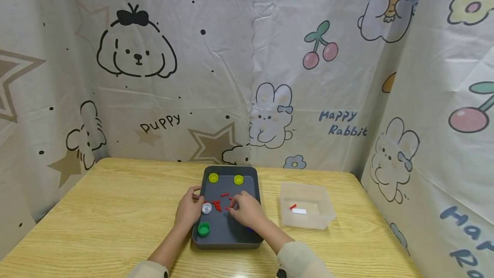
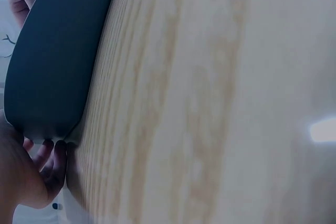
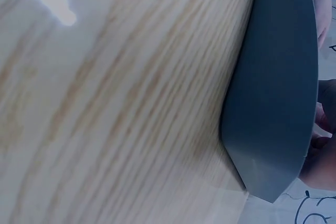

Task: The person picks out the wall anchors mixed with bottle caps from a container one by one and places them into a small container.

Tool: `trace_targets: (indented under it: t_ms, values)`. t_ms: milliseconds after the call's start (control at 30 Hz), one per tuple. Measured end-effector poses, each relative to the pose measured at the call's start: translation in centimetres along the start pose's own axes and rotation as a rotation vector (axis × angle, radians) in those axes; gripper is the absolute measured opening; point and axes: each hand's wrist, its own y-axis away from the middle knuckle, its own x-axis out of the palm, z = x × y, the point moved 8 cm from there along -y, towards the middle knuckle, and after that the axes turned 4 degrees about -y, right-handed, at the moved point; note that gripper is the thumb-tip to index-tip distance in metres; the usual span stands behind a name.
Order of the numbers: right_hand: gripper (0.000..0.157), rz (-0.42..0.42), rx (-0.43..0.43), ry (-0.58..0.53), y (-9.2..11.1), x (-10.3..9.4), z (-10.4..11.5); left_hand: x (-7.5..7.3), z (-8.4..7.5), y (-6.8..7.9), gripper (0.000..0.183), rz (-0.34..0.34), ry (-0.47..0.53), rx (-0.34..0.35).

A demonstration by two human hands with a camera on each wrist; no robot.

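Evidently we were at the picking step: our right hand had its fingertips bent down over the small red plastic sticks scattered mid-floor in the dark grey rectangular plastic tray, though we could not tell whether a stick was already pinched. Our left hand gripped the tray's left rim, fingers curled over the edge beside a silver-white bottle cap. A green bottle cap lay near the front corner, and two yellow-green bottle caps at the back. To the right, apart from the tray on the pale wooden table, stood a clear plastic box with one red stick inside. We judged the next move needed a fine pinch and a carry across.
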Motion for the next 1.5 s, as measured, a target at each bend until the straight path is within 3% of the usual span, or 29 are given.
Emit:
trace_targets:
  t_ms: [633,1500]
  values:
    - [0.006,-0.029,-0.046,-0.008,-0.2,-1.8,0.1,-0.2,0.0,0.0,0.039,-0.011,0.006,0.012]
    - [0.006,-0.064,-0.024,0.004,0.1,-5.1,-0.6,-0.1,-0.2,0.2,0.039,-0.007,-0.001,0.019]
